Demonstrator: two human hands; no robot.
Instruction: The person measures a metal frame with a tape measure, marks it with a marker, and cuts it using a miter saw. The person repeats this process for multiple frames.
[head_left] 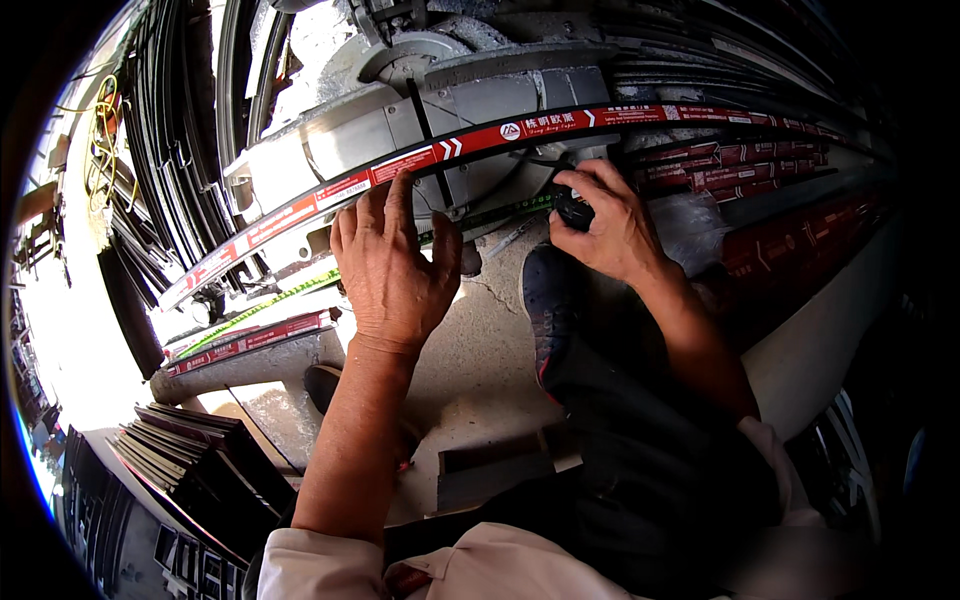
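A long dark strip with a red printed film point(480, 143) lies across the bed of a metal cutting machine point(480, 95). My left hand point(393, 265) is open, its fingertips touching the near edge of the strip and its thumb apart. In my right hand point(615, 225) is a black tape measure point(573, 209), gripped near the strip's near side. Its yellow-green blade point(270, 303) is pulled out toward the left and passes beneath my left hand. What the blade's far left end touches is too small to tell.
Dark profiles point(180, 130) are stacked at the far left. Red-wrapped bundles point(740, 170) lie on the right. A shorter red-labelled piece point(250, 343) rests on the left support. Dark panels point(200, 450) stand at lower left. My shoe point(550, 310) is below the machine.
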